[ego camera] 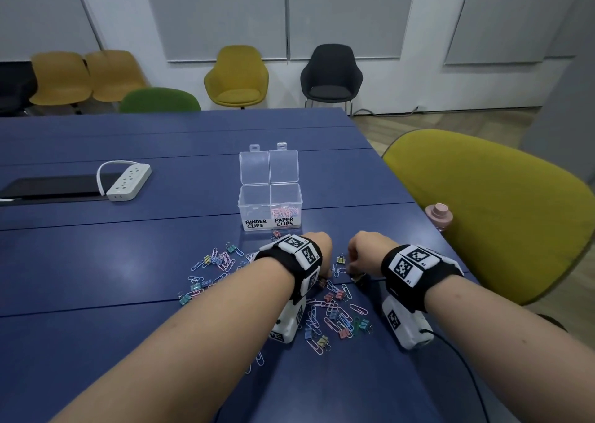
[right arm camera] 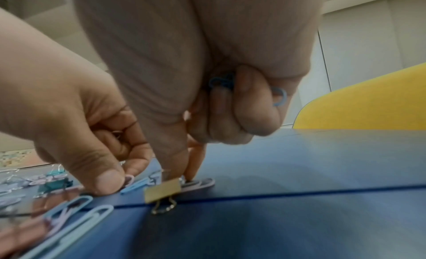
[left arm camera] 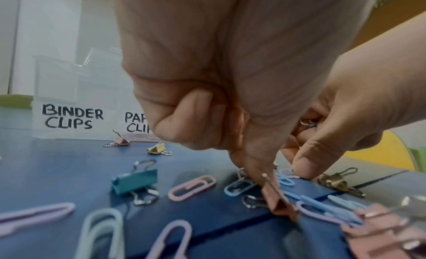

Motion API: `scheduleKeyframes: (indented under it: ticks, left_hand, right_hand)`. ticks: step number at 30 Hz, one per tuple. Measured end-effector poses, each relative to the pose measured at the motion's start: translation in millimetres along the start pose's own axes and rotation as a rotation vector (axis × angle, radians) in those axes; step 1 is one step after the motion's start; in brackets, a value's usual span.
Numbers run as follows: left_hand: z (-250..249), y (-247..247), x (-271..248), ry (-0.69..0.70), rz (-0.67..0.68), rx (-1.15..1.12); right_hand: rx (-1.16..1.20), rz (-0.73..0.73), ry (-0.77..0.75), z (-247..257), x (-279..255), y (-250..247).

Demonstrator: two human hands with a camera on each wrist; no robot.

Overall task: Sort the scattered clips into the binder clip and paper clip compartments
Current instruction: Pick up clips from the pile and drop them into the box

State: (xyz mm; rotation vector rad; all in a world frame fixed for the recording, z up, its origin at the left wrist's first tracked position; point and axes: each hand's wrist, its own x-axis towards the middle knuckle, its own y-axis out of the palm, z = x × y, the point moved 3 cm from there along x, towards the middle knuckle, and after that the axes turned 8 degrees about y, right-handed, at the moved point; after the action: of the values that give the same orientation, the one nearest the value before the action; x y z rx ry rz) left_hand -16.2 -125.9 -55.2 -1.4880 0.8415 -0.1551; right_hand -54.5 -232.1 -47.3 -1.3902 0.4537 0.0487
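A clear two-compartment box (ego camera: 254,212) stands open on the blue table. Its right side is labelled PAPER CLIPS and holds pink paper clips (ego camera: 285,212); the BINDER CLIPS side (left arm camera: 71,117) looks empty. Pastel paper clips and small binder clips (ego camera: 335,316) lie scattered in front of it. My left hand (left arm camera: 255,171) reaches down, and its fingertips pinch a pink binder clip (left arm camera: 281,206) on the table. My right hand (right arm camera: 184,171) keeps blue paper clips (right arm camera: 222,82) in its curled fingers. Its thumb and forefinger touch down at a gold binder clip (right arm camera: 162,190) and a lilac paper clip (right arm camera: 200,183).
More clips (ego camera: 215,261) are spread to the left, among them a teal binder clip (left arm camera: 136,181). A white power strip (ego camera: 128,181) and a black tablet (ego camera: 54,186) lie far left. A pink bottle (ego camera: 438,215) and a yellow-green chair (ego camera: 492,213) stand by the table's right edge.
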Motion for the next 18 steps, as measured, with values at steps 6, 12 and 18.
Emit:
scheduleKeyframes:
  ticks: [6,12,18]
  left_hand:
    - [-4.1,2.3,-7.6,0.013,0.05,0.12]
    - [19.4,-15.0,-27.1,-0.045,-0.11,-0.367]
    - [55.3,-16.1,-46.5,-0.096,-0.155,-1.77]
  right_hand:
    - [0.006,0.042,-0.036,-3.5,-8.5,5.9]
    - [0.605,0.111,0.039,-10.4,-20.0,-6.1]
    - [1.298,0.243,0.177,-14.7,-22.0,-11.3]
